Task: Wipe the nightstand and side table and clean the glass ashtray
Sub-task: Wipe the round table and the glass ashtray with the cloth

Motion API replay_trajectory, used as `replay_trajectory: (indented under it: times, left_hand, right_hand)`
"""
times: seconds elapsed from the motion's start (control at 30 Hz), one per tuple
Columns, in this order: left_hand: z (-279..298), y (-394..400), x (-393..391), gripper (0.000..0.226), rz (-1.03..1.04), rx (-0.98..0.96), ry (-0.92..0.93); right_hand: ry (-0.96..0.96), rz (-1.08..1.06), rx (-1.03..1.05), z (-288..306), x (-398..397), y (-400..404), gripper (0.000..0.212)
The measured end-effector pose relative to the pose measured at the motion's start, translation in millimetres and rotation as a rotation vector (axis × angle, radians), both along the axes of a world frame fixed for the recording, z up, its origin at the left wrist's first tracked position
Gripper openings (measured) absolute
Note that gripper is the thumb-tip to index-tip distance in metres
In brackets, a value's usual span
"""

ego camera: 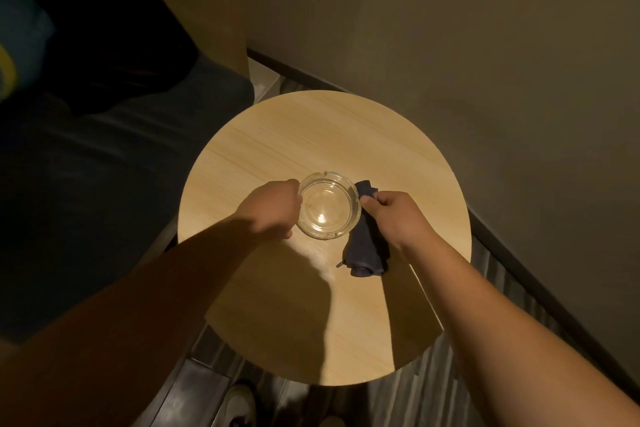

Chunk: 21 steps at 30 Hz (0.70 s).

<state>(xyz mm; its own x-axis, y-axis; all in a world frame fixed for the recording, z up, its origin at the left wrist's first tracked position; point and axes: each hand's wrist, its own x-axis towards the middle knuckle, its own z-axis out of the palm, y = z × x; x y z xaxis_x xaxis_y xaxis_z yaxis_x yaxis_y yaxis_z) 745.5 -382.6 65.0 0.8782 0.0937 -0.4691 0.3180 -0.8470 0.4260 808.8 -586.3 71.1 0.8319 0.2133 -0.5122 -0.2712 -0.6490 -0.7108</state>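
Note:
A round clear glass ashtray (327,205) sits near the middle of the round light-wood side table (311,128). My left hand (273,208) grips the ashtray's left rim, fingers curled around the edge. My right hand (398,215) holds a dark blue cloth (363,250) just right of the ashtray. One end of the cloth pokes up past my fingers beside the rim, and the rest hangs down to the tabletop.
A dark sofa or bed (104,166) lies to the left of the table. A plain wall (485,45) with a dark baseboard runs behind and to the right. Striped flooring and my shoes (239,406) show below the table's near edge.

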Motion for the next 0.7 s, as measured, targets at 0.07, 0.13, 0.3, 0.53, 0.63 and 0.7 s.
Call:
replay_trajectory:
  times: [0.07,0.13,0.3,0.53,0.63,0.7]
  left_hand:
    - [-1.2,5.6,3.7,0.022,-0.052,-0.007,-0.008]
    - [-0.7,10.7,5.4,0.023,-0.081,-0.032,-0.032]
    - [5.3,13.4,26.9,0.039,-0.367,0.031,-0.034]
    - [2.0,2.5,-1.1,0.030,-0.084,0.159,-0.259]
    - [-1.3,-15.3,-50.8,0.022,0.059,0.159,-0.354]
    - [-11.0,-31.6,-69.8,0.018,0.139,0.069,-0.337]
  right_hand:
    - [-0.054,0.074,-0.036,-0.2,3.7,1.3,0.038]
    - [-0.112,0.181,-0.108,0.5,8.3,3.2,0.038]
    - [-0.212,0.466,-0.217,4.1,12.7,12.8,0.036]
    - [-0.339,0.479,-0.332,-0.3,-0.7,15.6,0.036]
    - [-0.340,0.405,-0.315,-3.3,-4.5,15.8,0.038]
    - [-0.332,0.360,-0.296,-4.9,-6.4,15.9,0.032]
